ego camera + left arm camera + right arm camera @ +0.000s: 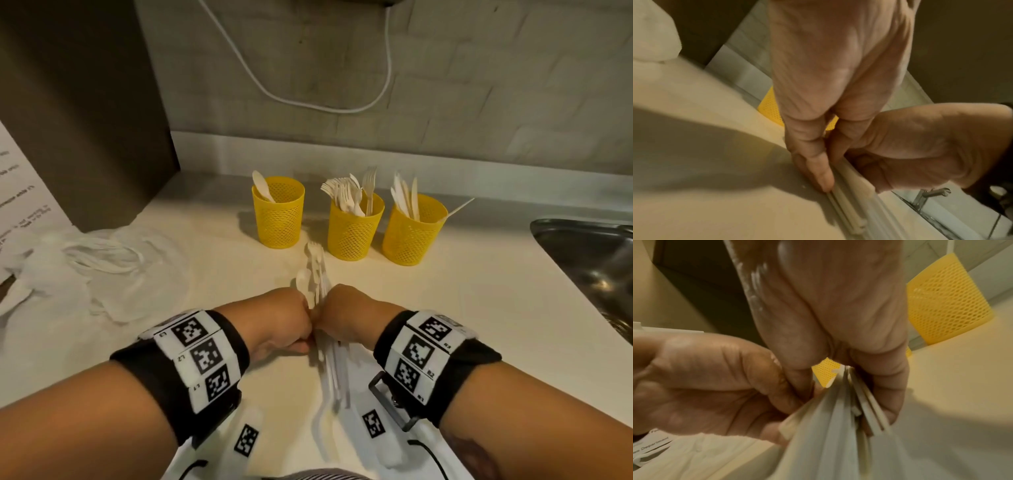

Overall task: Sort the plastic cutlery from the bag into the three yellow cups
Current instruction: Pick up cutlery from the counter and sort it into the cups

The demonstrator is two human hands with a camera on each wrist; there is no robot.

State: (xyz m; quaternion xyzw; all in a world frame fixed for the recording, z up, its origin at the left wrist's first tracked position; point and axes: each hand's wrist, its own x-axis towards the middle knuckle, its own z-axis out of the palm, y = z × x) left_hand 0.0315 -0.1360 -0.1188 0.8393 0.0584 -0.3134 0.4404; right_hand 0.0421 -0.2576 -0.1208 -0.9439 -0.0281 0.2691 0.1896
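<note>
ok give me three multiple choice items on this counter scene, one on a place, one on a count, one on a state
1. Where does the sink lie?
A. right of the cups
B. left of the cups
C. behind the bag

2. How many yellow cups stand on the counter?
A. two
B. three
C. four

3. What are the hands doing?
A. resting flat and idle
B. both on one bundle of cutlery
C. each lifting a cup

Answers: 1 A, its steel rim shows at the right edge. 2 B, three stand in a row. 3 B, the left hand and right hand meet around the white cutlery bundle.
</note>
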